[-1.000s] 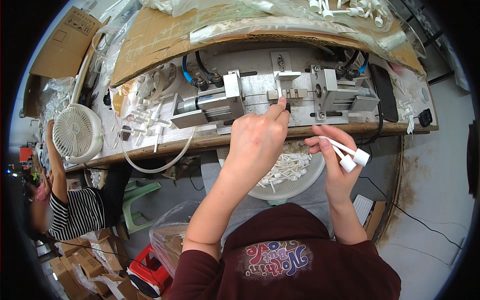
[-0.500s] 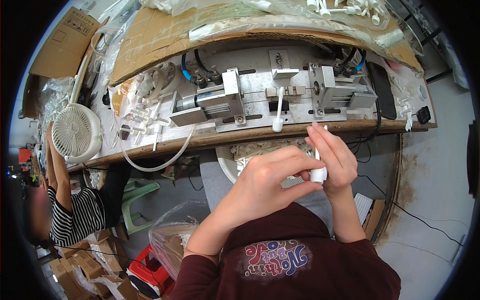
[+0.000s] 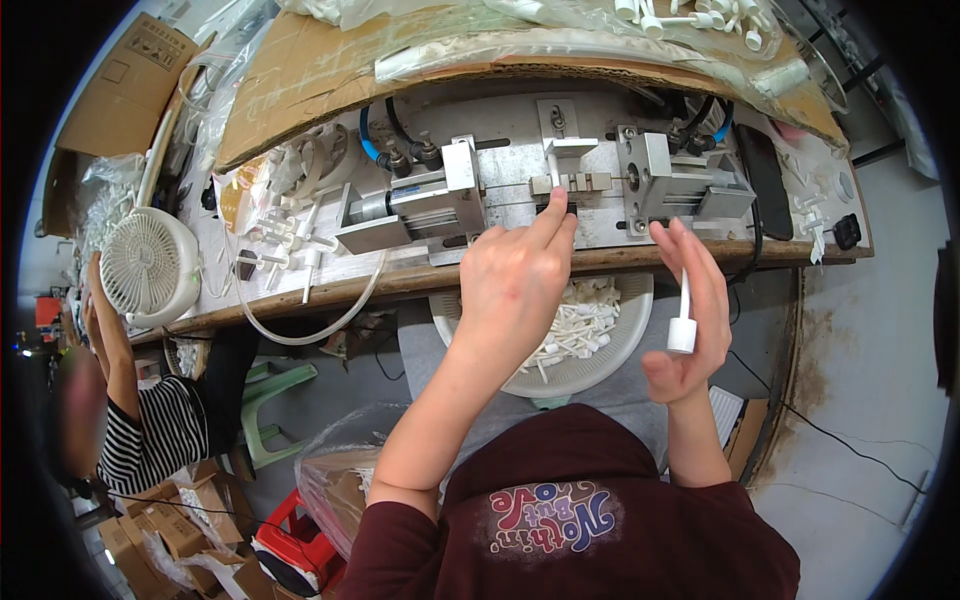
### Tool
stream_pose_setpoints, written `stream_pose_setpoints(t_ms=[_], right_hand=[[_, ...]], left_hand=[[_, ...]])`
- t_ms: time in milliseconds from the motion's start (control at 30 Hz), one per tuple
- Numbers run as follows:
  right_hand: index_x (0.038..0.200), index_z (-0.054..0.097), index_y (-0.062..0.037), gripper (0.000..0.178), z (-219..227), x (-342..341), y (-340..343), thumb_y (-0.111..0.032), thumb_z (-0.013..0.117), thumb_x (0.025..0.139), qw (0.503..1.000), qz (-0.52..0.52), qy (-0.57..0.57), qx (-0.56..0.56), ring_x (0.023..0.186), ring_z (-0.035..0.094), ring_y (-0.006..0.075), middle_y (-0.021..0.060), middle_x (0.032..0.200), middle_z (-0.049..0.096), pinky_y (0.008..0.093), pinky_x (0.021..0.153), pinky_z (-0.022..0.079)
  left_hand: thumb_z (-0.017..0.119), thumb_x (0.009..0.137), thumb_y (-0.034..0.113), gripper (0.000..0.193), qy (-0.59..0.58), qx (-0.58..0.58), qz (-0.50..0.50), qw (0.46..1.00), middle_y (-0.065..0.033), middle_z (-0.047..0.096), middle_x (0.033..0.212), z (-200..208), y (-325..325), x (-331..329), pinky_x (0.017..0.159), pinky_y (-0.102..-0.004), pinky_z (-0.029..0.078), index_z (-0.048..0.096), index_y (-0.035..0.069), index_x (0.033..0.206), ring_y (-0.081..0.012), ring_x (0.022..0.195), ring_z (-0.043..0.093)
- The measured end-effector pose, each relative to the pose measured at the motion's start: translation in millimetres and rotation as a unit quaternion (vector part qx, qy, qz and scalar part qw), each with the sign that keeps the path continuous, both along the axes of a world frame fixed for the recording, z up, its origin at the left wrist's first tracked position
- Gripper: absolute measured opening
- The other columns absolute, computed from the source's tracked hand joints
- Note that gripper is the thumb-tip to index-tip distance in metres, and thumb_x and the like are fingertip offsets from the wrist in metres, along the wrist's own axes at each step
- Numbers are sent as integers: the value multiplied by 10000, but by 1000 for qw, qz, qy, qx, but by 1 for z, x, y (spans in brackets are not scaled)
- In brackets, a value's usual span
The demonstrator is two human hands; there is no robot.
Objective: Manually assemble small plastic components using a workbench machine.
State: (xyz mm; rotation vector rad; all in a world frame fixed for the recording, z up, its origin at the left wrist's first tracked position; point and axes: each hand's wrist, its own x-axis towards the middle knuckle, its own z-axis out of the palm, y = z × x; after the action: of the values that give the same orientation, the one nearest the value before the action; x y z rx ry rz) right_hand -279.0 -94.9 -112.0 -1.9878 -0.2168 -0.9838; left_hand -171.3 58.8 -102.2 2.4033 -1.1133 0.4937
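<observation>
My left hand point(image 3: 515, 285) reaches over the bench edge to the metal clamping fixture, its fingers closed at a white plastic rod point(image 3: 553, 168) whose upper end shows past the fingertips. The hand covers the rod's lower end. Under those fingers sits a small grooved metal block point(image 3: 594, 182). To the right, my right hand point(image 3: 708, 310) holds a second white rod with a cylindrical cap point(image 3: 682, 336), cap downward, along the inside of its fingers. Its thumb stands away from the cap.
Metal cylinder assemblies flank the block, one at left point(image 3: 410, 205), one at right point(image 3: 680, 185). A white basket point(image 3: 640, 345) of white plastic pieces is below the bench edge. At left are a white fan point(image 3: 150, 262) and another person's arm point(image 3: 112, 320). Cardboard point(image 3: 300, 95) overhangs the fixture.
My left hand has left the capped rod in my right hand and moved up to the rod at the fixture. That rod has shifted away from me. My right hand has opened somewhat around its piece.
</observation>
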Motion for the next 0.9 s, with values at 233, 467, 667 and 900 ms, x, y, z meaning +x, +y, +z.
stream_pose_setpoints(t_ms=[233,467,667,900], right_hand=[[1204,504,65,578,-11,4,5,-202,804,787,996,21,-16,83,1170,590,403,333,1338,484,438,971,496],[973,653,-8,363,8,-4,7,-5,844,665,996,-47,39,-66,955,689,244,221,1203,616,306,748,582],[939,679,-18,336,12,2,9,-4,839,644,992,-83,58,-78,1009,654,249,168,1202,613,325,816,553],[947,659,-17,264,11,37,5,-50,771,711,984,-70,75,-146,881,688,260,113,1159,683,316,751,548]], left_hand=[[764,710,106,256,34,9,-18,999,-32,701,1140,7,1,4,603,-307,523,730,71,961,-219,622,650],[766,706,104,248,50,-5,-10,999,-36,706,1125,5,1,4,612,-318,536,730,73,949,-231,654,676],[764,706,105,240,47,-41,-17,998,-46,705,1125,2,1,4,621,-328,538,728,69,941,-246,673,680],[757,728,130,240,184,-32,-113,976,-57,712,1026,13,28,-24,643,-354,537,707,53,949,-263,741,681]])
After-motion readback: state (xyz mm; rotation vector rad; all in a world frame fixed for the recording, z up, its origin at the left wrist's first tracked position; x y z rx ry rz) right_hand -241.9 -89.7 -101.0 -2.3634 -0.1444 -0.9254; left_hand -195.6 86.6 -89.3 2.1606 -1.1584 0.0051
